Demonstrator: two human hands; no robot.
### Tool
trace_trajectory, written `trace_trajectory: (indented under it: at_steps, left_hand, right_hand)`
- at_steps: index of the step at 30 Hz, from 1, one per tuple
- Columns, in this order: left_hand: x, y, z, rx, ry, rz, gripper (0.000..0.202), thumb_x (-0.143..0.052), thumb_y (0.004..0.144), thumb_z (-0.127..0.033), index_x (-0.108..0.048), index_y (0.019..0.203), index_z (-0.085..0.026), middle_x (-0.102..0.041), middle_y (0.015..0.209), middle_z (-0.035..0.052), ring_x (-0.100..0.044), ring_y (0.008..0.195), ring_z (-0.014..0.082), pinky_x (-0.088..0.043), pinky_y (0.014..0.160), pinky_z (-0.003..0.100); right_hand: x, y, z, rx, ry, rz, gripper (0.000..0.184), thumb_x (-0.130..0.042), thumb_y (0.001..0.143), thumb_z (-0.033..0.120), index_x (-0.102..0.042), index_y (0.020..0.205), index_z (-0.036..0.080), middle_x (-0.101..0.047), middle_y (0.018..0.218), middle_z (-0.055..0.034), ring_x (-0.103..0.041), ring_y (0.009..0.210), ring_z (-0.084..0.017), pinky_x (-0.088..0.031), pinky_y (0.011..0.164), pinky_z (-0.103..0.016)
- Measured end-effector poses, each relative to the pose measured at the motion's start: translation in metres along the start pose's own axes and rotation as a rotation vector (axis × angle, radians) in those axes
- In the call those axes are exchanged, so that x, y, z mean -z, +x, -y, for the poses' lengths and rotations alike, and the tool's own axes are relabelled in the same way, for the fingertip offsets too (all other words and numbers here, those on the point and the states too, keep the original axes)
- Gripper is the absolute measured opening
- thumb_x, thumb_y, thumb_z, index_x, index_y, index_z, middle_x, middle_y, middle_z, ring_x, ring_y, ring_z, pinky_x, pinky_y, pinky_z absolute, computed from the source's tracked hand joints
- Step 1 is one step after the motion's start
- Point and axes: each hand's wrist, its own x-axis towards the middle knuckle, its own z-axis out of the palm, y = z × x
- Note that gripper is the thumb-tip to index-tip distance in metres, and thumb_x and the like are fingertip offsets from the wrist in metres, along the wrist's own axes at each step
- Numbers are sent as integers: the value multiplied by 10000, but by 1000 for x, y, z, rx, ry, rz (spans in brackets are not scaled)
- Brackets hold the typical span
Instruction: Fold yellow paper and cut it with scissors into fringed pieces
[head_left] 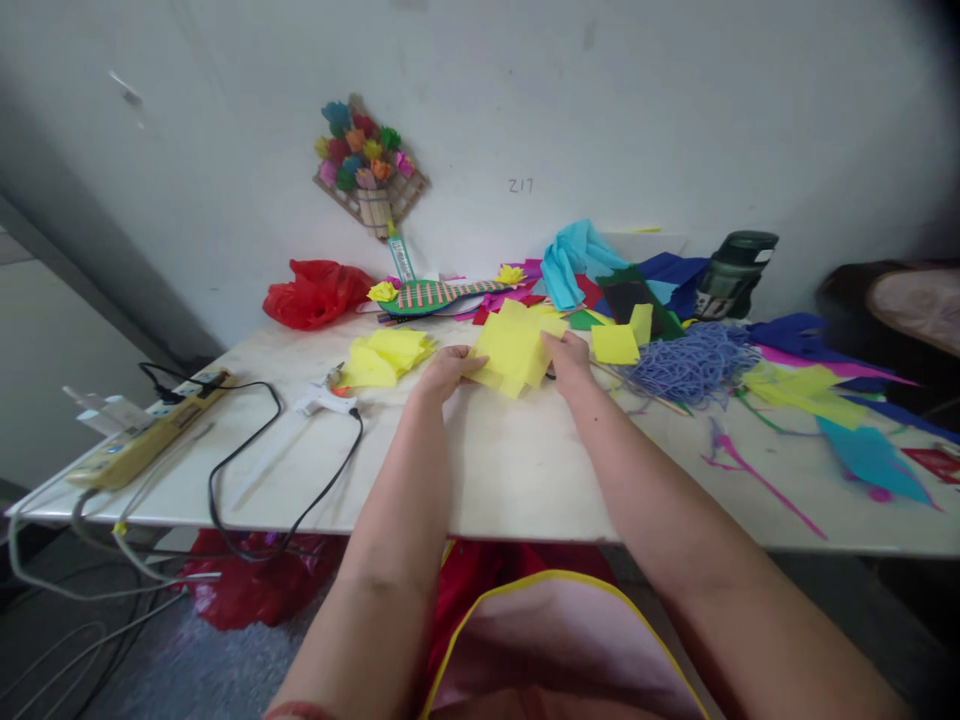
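So with the paper squares (pixel 514 345) as clock centre, more sheets (pixel 386 357) sit at 9, glue gun (pixel 322 400) past them, string tangle (pixel 690 365) at 3, bottle (pixel 739 278) around 2, and a bouquet (pixel 360 155) up on the wall (pixel 675 120) behind at 11.

Hidden Bits and Cut-Off Ends

Yellow sheets (pixel 514 348) covered some fingers of the left hand (pixel 445 372) and the right hand (pixel 570 361). Both arms (pixel 397 520) ran off the bottom edge, and so did a yellow-trimmed cloth (pixel 562 630). The surface (pixel 517 480) hid the top of a red bag (pixel 247 592) under it. The right edge cut off a red packet (pixel 934 464) and a blurry dark thing (pixel 853 300). The blue tag (pixel 401 258) had print too small to read.
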Motion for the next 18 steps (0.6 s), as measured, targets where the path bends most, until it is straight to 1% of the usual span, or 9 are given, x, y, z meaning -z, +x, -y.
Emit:
trace_trajectory:
  at_steps: [1,3,5,8,11,13,14,18]
  left_hand:
    - [3,2,1,-3,13,-44,282,-745,517,-254,-617,720,-105,-648,717,72,-614,625,144,-492,589,248]
    - [6,6,2,-30,37,-173,235,-705,576,-296,-594,679,-117,-632,655,49,-587,536,119,-477,516,232]
    - [7,8,2,-50,60,-260,218,-662,625,-324,-567,643,-128,-608,581,29,-547,449,100,-450,457,220]
    - [5,9,0,-77,66,-334,208,-621,665,-326,-548,634,-135,-583,523,16,-531,407,97,-408,408,197]
    - [5,9,-2,-111,58,-394,192,-605,679,-313,-545,648,-134,-571,497,10,-539,406,98,-364,374,170]
    - [5,9,-3,-119,57,-401,184,-611,675,-302,-551,647,-130,-567,488,8,-536,401,94,-356,369,164]
    - [6,8,-3,-117,53,-383,179,-621,667,-296,-561,653,-128,-574,498,9,-537,405,92,-365,377,166]
    - [7,4,-4,-71,31,-193,181,-676,612,-242,-614,733,-123,-637,639,36,-576,490,92,-448,485,191]
  right_hand:
    - [0,0,0,-6,33,-14,172,-594,583,267,-580,720,163,-619,617,6,-568,562,-136,-461,475,-236]
    - [-1,0,0,-19,87,-24,166,-585,583,243,-573,729,164,-622,618,3,-575,565,-142,-470,491,-246]
    - [-1,0,-1,-29,119,-23,174,-592,572,233,-571,731,167,-622,617,3,-574,554,-144,-472,487,-252]
    - [-2,0,-2,-19,131,-18,192,-606,568,249,-578,738,164,-621,630,3,-569,548,-140,-467,474,-250]
    - [-1,0,-4,-11,74,-25,223,-615,576,295,-584,749,158,-613,623,4,-557,534,-136,-447,440,-243]
    - [-1,1,-5,-8,47,-44,233,-618,578,311,-585,750,157,-608,619,9,-552,533,-131,-444,437,-237]
    - [-1,2,-6,-5,42,-56,230,-618,578,311,-585,747,158,-607,619,11,-551,538,-129,-445,441,-234]
    - [1,3,-6,5,34,-112,192,-607,586,290,-573,722,161,-601,621,9,-545,548,-123,-441,439,-219]
